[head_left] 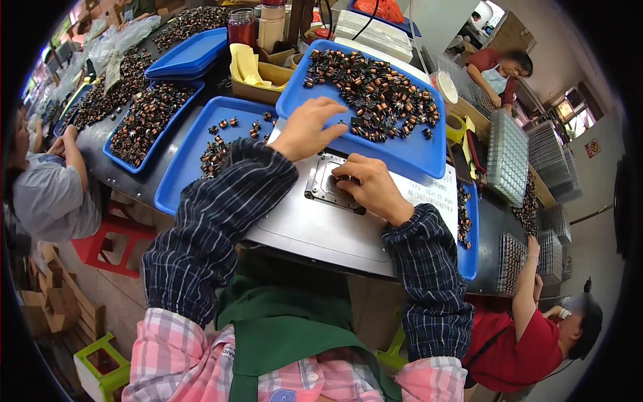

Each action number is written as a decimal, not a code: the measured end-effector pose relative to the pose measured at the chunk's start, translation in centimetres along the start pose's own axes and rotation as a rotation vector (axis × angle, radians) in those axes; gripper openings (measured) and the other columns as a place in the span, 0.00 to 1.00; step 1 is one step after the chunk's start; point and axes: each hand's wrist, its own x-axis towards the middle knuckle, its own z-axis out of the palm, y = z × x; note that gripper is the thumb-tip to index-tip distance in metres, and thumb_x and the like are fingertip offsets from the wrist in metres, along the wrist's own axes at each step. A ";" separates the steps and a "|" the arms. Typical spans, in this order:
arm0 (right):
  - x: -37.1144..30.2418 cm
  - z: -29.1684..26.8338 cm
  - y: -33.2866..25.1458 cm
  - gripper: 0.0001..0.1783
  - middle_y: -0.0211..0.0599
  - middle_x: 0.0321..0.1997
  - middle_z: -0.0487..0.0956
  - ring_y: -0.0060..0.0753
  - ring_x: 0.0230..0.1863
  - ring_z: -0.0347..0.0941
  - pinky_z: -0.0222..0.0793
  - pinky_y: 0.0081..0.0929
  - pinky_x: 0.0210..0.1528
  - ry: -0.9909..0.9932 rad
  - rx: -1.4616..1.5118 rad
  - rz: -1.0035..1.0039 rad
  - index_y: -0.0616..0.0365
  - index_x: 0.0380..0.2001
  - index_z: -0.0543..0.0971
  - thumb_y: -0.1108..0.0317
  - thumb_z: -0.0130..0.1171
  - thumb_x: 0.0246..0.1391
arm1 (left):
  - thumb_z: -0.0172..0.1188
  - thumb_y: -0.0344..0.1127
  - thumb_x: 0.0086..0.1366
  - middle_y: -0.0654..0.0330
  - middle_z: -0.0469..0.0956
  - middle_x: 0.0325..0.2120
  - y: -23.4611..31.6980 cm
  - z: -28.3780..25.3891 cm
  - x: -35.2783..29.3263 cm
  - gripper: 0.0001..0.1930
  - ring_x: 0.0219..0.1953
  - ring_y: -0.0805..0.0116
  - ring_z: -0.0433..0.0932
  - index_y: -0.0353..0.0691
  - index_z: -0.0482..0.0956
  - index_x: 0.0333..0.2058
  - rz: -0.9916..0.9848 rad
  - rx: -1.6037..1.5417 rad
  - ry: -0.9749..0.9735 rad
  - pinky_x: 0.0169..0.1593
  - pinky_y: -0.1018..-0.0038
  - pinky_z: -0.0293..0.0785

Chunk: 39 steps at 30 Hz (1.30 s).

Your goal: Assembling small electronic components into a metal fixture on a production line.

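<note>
Two hands at a worktop (134, 181) among blue trays of small coils

The big blue tray (415, 151) at upper centre holds a heap of copper coils (375, 90). Below it lies a grey plate (315, 231) bearing a metal jig (326, 184). The left hand (307, 127) rests flat on the tray's near edge, grip open, holding nothing. The right hand (368, 184) presses on the jig, grip curled; whether it holds a coil I cannot tell.

The fixture (333, 186) lies on the plate (315, 231), before the tray (408, 155) of coils (375, 94).
</note>
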 end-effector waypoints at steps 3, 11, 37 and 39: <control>-0.3 -0.1 0.3 0.10 0.39 0.26 0.73 0.41 0.28 0.70 0.66 0.29 0.31 -0.011 -0.001 0.022 0.60 0.28 0.77 0.77 0.59 0.36 | 0.54 0.39 0.55 0.56 0.73 0.36 0.1 1.9 0.6 0.15 0.37 0.58 0.72 0.40 0.74 0.40 0.063 0.144 -0.049 0.40 0.68 0.68; 0.0 -3.3 3.0 0.07 0.29 0.18 0.71 0.14 0.14 0.64 0.52 0.11 0.10 0.248 0.941 0.487 0.58 0.32 0.74 0.70 0.55 0.48 | 0.54 0.43 0.54 0.57 0.74 0.29 0.0 2.2 1.0 0.12 0.33 0.55 0.72 0.42 0.78 0.31 -0.132 0.042 -0.019 0.36 0.64 0.67; -1.8 -5.8 11.2 0.10 0.30 0.17 0.71 0.20 0.18 0.65 0.60 0.19 0.21 0.414 -0.254 0.341 0.61 0.29 0.76 0.68 0.58 0.42 | 0.61 0.26 0.49 0.62 0.70 0.23 2.6 0.1 -0.5 0.07 0.22 0.74 0.69 0.35 0.77 0.29 -0.174 -0.254 0.068 0.28 0.79 0.66; -1.7 -5.9 10.0 0.10 0.29 0.17 0.71 0.17 0.16 0.64 0.59 0.17 0.17 0.437 -0.148 0.414 0.60 0.30 0.75 0.67 0.58 0.44 | 0.60 0.28 0.51 0.61 0.70 0.23 3.0 -0.5 -1.9 0.07 0.23 0.73 0.70 0.35 0.77 0.30 -0.203 -0.314 0.017 0.29 0.79 0.67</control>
